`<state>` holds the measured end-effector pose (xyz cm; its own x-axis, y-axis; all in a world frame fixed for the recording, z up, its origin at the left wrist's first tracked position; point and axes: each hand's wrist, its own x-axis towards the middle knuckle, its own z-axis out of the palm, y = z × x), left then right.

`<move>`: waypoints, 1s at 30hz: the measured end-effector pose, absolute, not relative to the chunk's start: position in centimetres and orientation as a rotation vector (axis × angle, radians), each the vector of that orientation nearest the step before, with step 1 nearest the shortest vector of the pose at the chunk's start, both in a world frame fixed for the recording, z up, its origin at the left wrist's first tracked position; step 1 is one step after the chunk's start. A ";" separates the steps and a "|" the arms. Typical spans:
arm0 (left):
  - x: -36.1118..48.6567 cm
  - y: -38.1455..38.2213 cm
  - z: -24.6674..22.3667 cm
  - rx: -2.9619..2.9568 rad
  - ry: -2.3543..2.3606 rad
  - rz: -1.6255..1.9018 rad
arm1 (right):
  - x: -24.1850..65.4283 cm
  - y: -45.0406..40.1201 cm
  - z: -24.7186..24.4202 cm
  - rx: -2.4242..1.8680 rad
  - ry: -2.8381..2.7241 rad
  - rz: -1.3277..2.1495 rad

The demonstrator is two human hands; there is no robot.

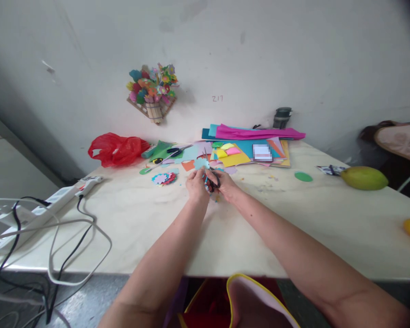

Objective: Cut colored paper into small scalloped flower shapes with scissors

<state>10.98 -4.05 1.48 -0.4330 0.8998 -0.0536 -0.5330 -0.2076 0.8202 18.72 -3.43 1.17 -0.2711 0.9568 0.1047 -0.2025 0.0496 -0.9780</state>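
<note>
My left hand [196, 184] pinches a light blue paper flower [201, 163] with a scalloped edge, above the middle of the table. My right hand [226, 186] is closed round the dark handles of a pair of scissors [214, 180], close against the left. The blades point up toward the paper and are partly hidden. A pile of cut paper flowers [164, 178] in lilac, red and blue lies left of my hands. Behind them are coloured paper sheets [234, 156] and small packets of yellow, green and pink [228, 149].
A red plastic bag [118, 149] lies at the back left, near a second pair of scissors [174, 151]. A power strip [48, 202] with looping cables takes the left edge. A green mango [364, 177] and a green paper disc [304, 176] lie right. A dark cup [282, 118] stands behind.
</note>
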 end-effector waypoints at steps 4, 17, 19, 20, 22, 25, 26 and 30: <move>10.9 -4.0 1.4 0.555 1.015 1.776 | 18.4 -3.6 1.2 -0.902 -1.285 1.418; 8.2 -2.1 1.0 0.604 0.827 1.648 | 20.7 -2.2 1.8 -0.916 -1.131 1.309; 7.6 -1.9 0.8 0.653 0.797 1.569 | 21.2 -1.8 1.8 -0.916 -1.088 1.320; 7.3 -1.9 0.7 0.674 0.787 1.546 | 21.4 -1.6 1.8 -0.914 -1.069 1.325; 6.9 -1.9 0.5 0.723 0.788 1.486 | 21.8 -1.4 1.9 -0.900 -1.044 1.332; 6.6 -2.0 0.4 0.792 0.794 1.396 | 22.1 -1.4 2.1 -0.871 -1.054 1.361; 6.5 -1.9 0.3 0.802 0.793 1.380 | 22.2 -1.4 2.2 -0.865 -1.061 1.375; 6.2 -1.8 0.1 0.831 0.796 1.324 | 22.2 -1.7 2.4 -0.870 -1.081 1.390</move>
